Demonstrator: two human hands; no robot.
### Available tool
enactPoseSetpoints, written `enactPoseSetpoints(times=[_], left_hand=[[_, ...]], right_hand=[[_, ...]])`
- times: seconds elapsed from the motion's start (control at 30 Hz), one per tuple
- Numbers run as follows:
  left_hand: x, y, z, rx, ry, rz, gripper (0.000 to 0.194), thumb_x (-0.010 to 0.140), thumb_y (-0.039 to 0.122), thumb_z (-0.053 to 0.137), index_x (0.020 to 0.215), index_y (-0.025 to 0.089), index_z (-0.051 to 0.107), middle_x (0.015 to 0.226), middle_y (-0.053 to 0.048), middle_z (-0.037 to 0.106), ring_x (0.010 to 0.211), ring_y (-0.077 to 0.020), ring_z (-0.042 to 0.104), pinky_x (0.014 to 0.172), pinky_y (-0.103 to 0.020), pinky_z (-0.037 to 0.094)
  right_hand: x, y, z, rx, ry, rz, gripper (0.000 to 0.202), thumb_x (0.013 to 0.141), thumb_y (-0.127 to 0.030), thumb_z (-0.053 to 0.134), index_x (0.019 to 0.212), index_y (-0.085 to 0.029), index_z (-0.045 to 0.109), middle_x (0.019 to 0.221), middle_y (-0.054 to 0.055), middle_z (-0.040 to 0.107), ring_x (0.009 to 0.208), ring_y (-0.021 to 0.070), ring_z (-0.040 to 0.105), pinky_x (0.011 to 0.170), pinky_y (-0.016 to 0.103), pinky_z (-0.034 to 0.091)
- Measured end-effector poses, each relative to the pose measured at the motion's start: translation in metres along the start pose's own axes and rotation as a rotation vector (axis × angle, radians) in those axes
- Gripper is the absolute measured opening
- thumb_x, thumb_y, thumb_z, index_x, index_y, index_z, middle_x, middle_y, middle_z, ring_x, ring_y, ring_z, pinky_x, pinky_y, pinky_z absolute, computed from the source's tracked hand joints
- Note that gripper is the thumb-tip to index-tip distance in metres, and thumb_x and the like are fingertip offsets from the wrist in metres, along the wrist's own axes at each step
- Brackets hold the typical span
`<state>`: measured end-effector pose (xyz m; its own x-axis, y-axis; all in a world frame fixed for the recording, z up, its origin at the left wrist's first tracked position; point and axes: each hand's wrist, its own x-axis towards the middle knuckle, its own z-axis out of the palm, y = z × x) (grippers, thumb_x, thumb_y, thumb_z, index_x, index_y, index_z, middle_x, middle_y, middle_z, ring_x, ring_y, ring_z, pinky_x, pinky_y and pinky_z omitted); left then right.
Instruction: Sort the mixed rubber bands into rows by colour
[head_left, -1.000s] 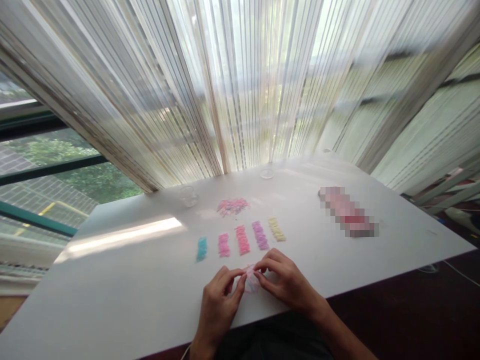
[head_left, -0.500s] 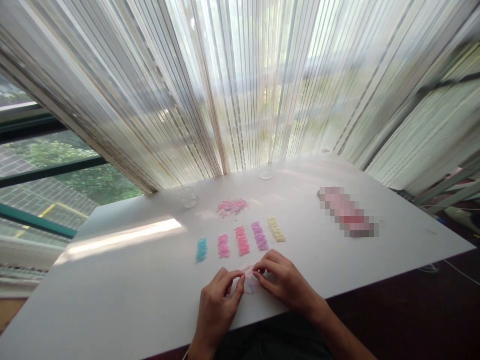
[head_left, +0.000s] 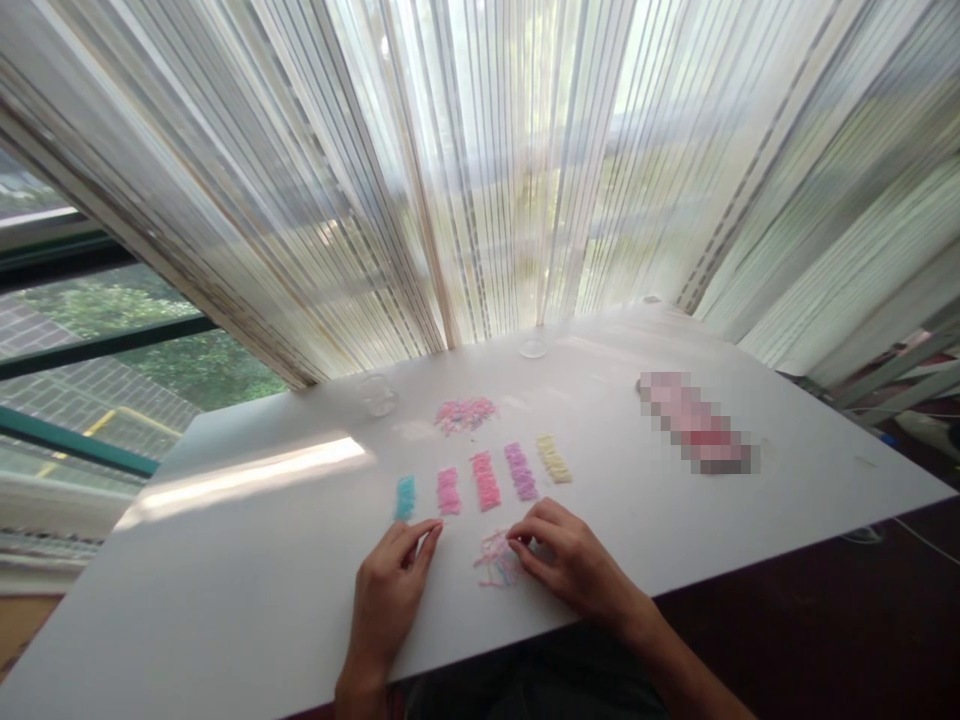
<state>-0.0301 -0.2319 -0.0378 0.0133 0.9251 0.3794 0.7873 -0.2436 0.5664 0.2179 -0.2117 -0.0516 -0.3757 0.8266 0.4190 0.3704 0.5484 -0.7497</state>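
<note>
My left hand (head_left: 397, 580) is pinched closed just below the pink group (head_left: 448, 491); a tiny pinkish piece shows at its fingertips. On the right, my right hand (head_left: 566, 555) has its fingers pinched at the edge of a small loose pile (head_left: 495, 562) of mixed pink and bluish pieces; what they grip is too small to make out. Beyond the hands lie a blue group (head_left: 405, 497), a red-pink group (head_left: 485, 481), a purple group (head_left: 520, 471) and a yellow group (head_left: 553, 459). Farther back is a larger mixed pile (head_left: 465, 414).
The white table (head_left: 262, 580) carries a clear container (head_left: 378, 396) at the back left and a clear round dish or lid (head_left: 533, 347) at the back. A blurred-out pink object (head_left: 697, 423) lies on the right. Sheer striped curtains (head_left: 510, 170) hang behind the table.
My left hand has moved left from the small pile towards the pink group. My right hand has stayed nearly in place, and more of the small pile shows.
</note>
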Motion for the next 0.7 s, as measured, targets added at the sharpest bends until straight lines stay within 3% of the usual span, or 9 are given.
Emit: enactPoseSetpoints(times=[0.13, 0.7], left_hand=[[0.0043, -0.0089, -0.0025, 0.03, -0.013, -0.028, 0.041, 0.097, 0.053, 0.052, 0.096, 0.022, 0.079, 0.065, 0.002, 0.058, 0.055, -0.0132, 0.054, 0.059, -0.024, 0.048], [0.0023, -0.0114, 0.0054, 0.041, -0.014, -0.122, 0.04, 0.096, 0.053, 0.052, 0.098, 0.022, 0.078, 0.067, 0.001, 0.06, 0.058, -0.0143, 0.055, 0.062, -0.026, 0.045]], right_hand=[[-0.0002, 0.0001, 0.0002, 0.003, -0.002, 0.012, 0.012, 0.095, -0.017, 0.06, 0.096, -0.022, 0.071, 0.085, 0.003, 0.064, 0.079, 0.0184, 0.062, 0.072, 0.031, 0.053], [-0.0012, 0.0017, 0.0008, 0.001, -0.024, 0.032, 0.012, 0.095, -0.018, 0.06, 0.096, -0.022, 0.07, 0.084, 0.003, 0.063, 0.078, 0.0174, 0.061, 0.071, 0.029, 0.05]])
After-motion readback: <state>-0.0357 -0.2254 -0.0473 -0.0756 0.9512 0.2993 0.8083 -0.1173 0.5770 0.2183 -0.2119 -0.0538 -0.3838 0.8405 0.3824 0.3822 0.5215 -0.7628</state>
